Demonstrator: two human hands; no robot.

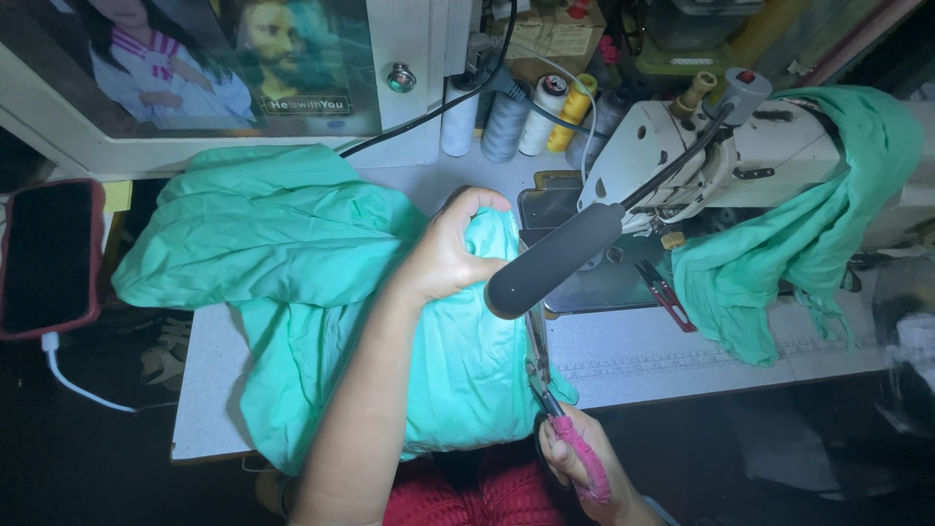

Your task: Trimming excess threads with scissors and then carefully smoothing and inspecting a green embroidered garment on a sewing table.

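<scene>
A large piece of mint-green fabric (292, 253) lies spread over the white sewing table (682, 351). My left hand (448, 248) grips a bunched part of this fabric near the machine's needle plate. My right hand (575, 463) is at the table's front edge, closed on scissors (541, 375) with pink-wrapped handles; their blades point up along the fabric's right edge. A dark oblong lamp head (555, 261) on the sewing machine (740, 156) hides part of the fabric and the blades.
More green cloth (789, 244) is draped over the machine's arm. Red thread snips (664, 292) lie on the metal plate. Several thread cones (531, 117) stand behind. A phone in a red case (49, 255) with a white cable sits at far left.
</scene>
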